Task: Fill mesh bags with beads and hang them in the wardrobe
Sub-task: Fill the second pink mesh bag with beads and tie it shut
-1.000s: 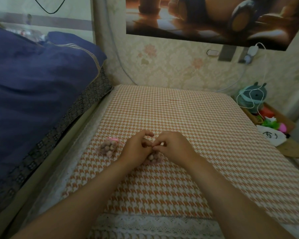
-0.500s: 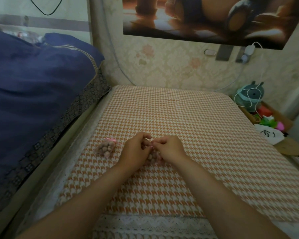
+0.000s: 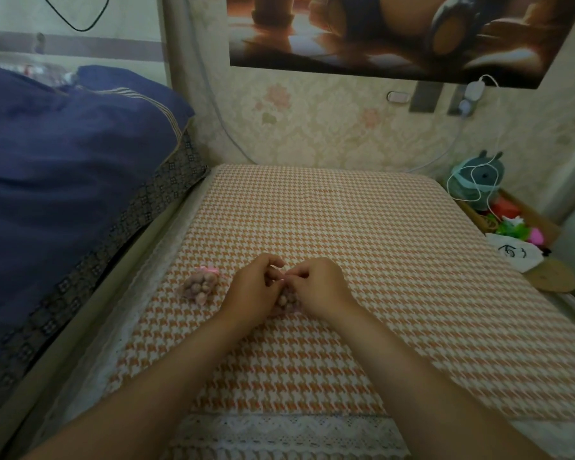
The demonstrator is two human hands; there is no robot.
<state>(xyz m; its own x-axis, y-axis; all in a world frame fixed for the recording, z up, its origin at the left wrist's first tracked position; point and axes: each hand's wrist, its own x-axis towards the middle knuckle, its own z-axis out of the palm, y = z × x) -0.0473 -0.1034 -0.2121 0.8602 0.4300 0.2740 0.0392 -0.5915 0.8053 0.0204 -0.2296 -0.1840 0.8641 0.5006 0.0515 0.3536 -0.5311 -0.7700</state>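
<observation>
- The houndstooth cloth (image 3: 346,227) is carrying the work; by my judgement, keeping the bag resting on it is steadying the tie.
- The left hand (image 3: 251,290) and right hand (image 3: 319,288) are pinching, fingers curled, at the neck of a mesh bag (image 3: 285,301), seemingly drawing its string closed; pulling evenly should be stopping the beads spilling.
- Two bags are showing: that one, and a tied bag (image 3: 200,287) lying just beside the left hand.
</observation>
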